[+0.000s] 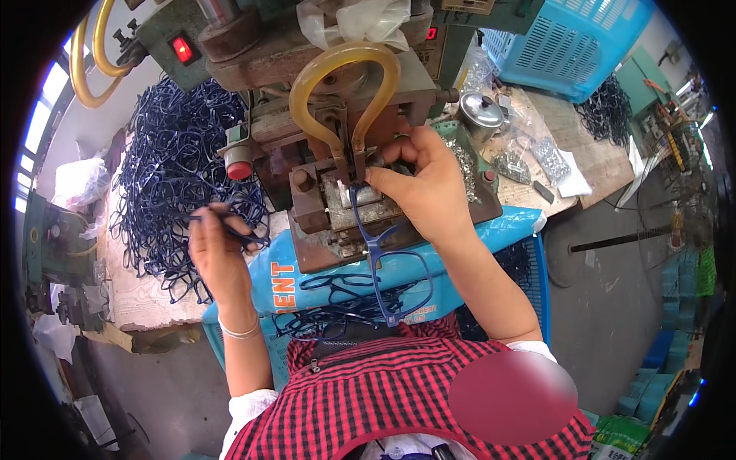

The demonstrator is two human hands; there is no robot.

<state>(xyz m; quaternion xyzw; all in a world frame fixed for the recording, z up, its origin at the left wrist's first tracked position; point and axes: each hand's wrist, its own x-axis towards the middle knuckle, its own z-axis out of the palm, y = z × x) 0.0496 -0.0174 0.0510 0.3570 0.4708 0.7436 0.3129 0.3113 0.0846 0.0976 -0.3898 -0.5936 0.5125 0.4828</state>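
A blue glasses frame (375, 257) hangs from the metal jig (360, 192) of a bench press, one end under the press head and the rims over the near edge. My right hand (429, 184) is at the jig with thumb and index finger curled together beside the head; what they pinch is hidden. Above it arches a yellow hose loop (300, 84). On the left, my left hand (216, 249) is closed on a dark blue glasses frame (230, 221), next to a large heap of similar frames (172, 146).
A red push button (239, 170) juts out left of the press. Small metal parts (464, 165), a lidded metal pot (481, 111) and clear bags (550, 157) lie to the right. More frames (337, 314) rest on a blue plastic sack (284, 264) before me. A blue crate (567, 46) stands behind.
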